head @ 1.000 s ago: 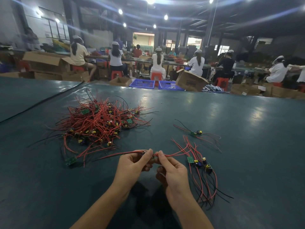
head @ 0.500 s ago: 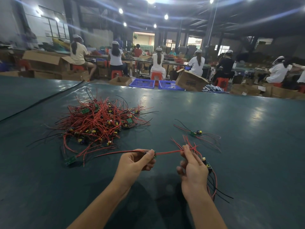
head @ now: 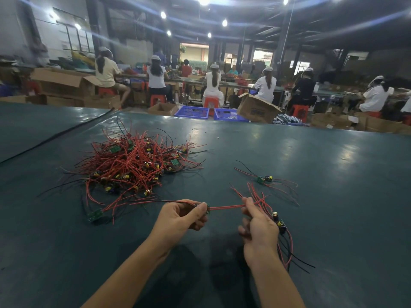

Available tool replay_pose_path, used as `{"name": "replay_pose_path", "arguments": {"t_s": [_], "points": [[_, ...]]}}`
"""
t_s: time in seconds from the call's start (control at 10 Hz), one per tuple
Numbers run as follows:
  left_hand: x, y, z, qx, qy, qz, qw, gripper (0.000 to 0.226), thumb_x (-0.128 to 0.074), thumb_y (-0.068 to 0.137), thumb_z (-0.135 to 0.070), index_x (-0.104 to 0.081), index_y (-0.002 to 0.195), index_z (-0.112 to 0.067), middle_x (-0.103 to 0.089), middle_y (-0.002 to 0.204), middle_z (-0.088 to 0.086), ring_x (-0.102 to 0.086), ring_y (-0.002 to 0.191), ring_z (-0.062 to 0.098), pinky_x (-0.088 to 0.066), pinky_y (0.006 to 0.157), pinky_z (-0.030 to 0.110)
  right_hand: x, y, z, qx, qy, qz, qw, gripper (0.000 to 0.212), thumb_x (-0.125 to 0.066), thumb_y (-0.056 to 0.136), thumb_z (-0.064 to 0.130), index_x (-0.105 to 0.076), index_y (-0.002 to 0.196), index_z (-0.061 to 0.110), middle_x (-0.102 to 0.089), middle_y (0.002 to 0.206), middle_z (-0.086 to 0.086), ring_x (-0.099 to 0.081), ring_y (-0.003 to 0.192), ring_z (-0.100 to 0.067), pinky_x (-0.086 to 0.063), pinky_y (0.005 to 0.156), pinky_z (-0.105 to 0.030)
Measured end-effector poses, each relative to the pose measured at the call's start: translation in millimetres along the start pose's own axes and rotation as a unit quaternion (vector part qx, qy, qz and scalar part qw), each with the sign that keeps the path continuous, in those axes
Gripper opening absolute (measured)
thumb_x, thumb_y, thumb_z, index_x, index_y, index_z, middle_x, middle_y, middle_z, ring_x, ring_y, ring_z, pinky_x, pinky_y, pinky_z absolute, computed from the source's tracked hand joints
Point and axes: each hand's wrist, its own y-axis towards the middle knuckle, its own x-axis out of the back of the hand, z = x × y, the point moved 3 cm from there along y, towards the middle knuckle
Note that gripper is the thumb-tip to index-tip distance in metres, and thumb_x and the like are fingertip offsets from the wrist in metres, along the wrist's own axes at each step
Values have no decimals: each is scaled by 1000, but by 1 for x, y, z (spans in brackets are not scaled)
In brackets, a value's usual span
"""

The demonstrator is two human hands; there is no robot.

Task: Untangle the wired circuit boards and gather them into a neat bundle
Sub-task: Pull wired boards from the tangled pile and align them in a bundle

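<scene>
A tangled pile of small green circuit boards with red and black wires [head: 135,167] lies on the dark green table [head: 311,174] to my left. My left hand [head: 182,216] pinches one board [head: 208,209] between thumb and fingers, with its red wires stretched rightward to my right hand [head: 259,227]. My right hand grips those wires together with a small bundle of boards [head: 279,223], whose wires hang down below it. A single wired board [head: 265,180] lies apart on the table beyond my right hand.
A loose board [head: 94,215] lies at the pile's near edge. Past the table's far edge stand cardboard boxes [head: 255,107] and blue crates [head: 192,112]. Several seated people [head: 156,78] work at benches behind them.
My right hand slid right along the red wires, away from my left hand, stretching them taut. It now sits over the small bundle. My left hand stayed almost still.
</scene>
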Motion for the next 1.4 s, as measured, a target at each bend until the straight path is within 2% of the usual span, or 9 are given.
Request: {"name": "replay_pose_path", "arguments": {"t_s": [0.3,0.5,0.7,0.8,0.9,1.0,1.1,1.2,1.4], "points": [[7,2,-4,22,-145,-118,982,23,-73,68,-23,-72,77,-1,-69,67,12,-60,53,10,-51,52,15,-5,-12,6,42,7,110,993,14,-70,81,23,-80,75,15,-57,59,4,-36,43,-5,-27,37,-16],[7,2,-7,21,-122,-86,989,24,-69,74,-25,-72,84,-4,-70,74,10,-62,59,11,-53,54,17,-7,-20,15,49,51,147,987,21,-68,73,34,-79,74,16,-59,62,2,-38,43,-5,-27,39,-16],[3,2,-10,76,-218,-26,973,28,-55,82,-38,-66,79,-12,-72,80,10,-67,61,18,-53,54,25,-7,-23,13,-28,83,203,975,68,-51,70,72,-79,87,12,-45,57,2,-32,42,-8,-29,39,-19],[-4,-2,-11,106,-208,46,971,40,-53,76,-52,-63,58,-17,-64,69,8,-61,58,20,-49,59,30,-15,-27,1,-31,-59,213,975,63,-53,71,66,-79,84,11,-42,55,5,-28,40,-6,-24,39,-19],[-9,-5,-2,115,-154,106,976,48,-57,74,-62,-62,57,-18,-58,62,3,-56,56,16,-48,57,26,-25,-39,-10,-11,-163,252,954,54,-65,63,63,-80,82,15,-48,52,7,-34,41,-6,-26,42,-19],[-8,-9,7,134,-126,116,976,52,-77,54,-71,-71,68,-21,-66,67,-4,-63,62,11,-49,63,26,-29,-47,-16,7,-176,254,951,45,-72,61,56,-80,83,18,-68,66,-6,-55,54,-17,-41,51,-23],[-6,-9,10,133,-113,111,978,51,-79,52,-70,-73,68,-22,-68,66,-5,-65,60,9,-51,58,24,-28,-46,-17,-10,-139,233,962,34,-75,62,44,-79,80,15,-69,69,-13,-60,52,-19,-51,52,-28],[-10,-10,5,133,-169,80,973,40,-54,89,-49,-62,80,-10,-66,60,0,-64,53,12,-51,50,24,-28,-46,-14,-39,-50,223,973,26,-75,69,34,-79,80,11,-65,63,-10,-57,46,-18,-50,45,-27],[-22,-15,-7,75,-126,84,986,63,-34,99,-10,-71,48,-17,-62,50,-5,-59,43,4,-46,43,15,-25,-43,-10,-43,17,202,978,24,-69,74,35,-80,79,14,-70,71,-3,-52,44,-10,-44,41,-22]]}}
